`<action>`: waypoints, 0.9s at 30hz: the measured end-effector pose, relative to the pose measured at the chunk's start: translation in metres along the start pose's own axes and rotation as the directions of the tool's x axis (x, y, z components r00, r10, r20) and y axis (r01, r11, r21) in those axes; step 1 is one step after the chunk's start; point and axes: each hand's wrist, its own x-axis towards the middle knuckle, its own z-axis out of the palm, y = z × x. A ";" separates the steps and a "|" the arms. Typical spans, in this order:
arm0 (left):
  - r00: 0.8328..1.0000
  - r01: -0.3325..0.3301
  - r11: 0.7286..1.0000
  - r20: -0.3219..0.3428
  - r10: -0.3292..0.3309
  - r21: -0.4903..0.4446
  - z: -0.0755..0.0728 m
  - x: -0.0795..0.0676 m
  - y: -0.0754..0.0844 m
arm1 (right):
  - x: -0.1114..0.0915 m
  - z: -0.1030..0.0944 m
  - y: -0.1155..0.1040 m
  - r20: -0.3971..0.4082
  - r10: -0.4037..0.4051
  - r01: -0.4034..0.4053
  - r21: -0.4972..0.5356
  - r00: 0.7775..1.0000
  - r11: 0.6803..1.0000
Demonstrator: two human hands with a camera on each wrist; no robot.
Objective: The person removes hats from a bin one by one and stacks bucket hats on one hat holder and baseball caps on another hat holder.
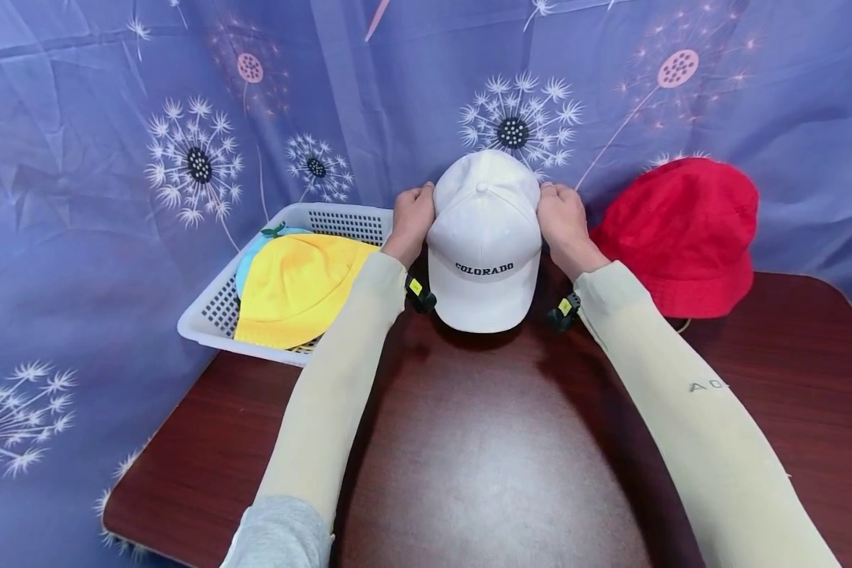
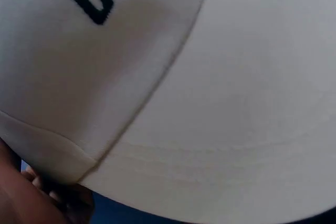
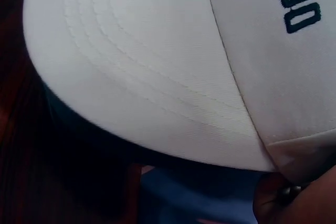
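A white baseball cap [image 1: 484, 225] with dark COLORADO lettering is held at the far side of the table, its brim toward me. My left hand [image 1: 413, 222] grips the cap's left edge, fingers curled behind the fabric. On the opposite edge my right hand [image 1: 565, 225] pinches it the same way. Both wrist views are filled by the cap's brim [image 2: 236, 103] and front panel [image 3: 278, 77], with only part of each hand showing at a lower corner. What lies under the cap is hidden.
To the left, a white perforated basket [image 1: 202, 335] holds a yellow bucket hat [image 1: 298, 288] and something light blue beneath it. A red bucket hat [image 1: 689, 229] stands at the right of the brown table [image 1: 497, 457]. Behind everything hangs a blue dandelion-patterned curtain [image 1: 390, 95].
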 end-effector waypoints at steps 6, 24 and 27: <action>0.999 0.005 0.999 -0.032 -0.004 0.046 -0.002 0.001 0.006 | -0.005 -0.007 -0.003 0.020 -0.022 0.023 -0.064 1.000 0.998; 0.997 -0.025 1.000 -0.075 0.025 0.002 -0.021 -0.010 0.028 | -0.034 -0.019 -0.018 0.098 -0.327 0.341 -0.220 0.940 0.914; 0.995 -0.054 0.999 -0.079 0.053 -0.008 -0.023 -0.014 0.030 | -0.037 -0.021 -0.018 0.092 -0.351 0.362 -0.208 0.932 0.909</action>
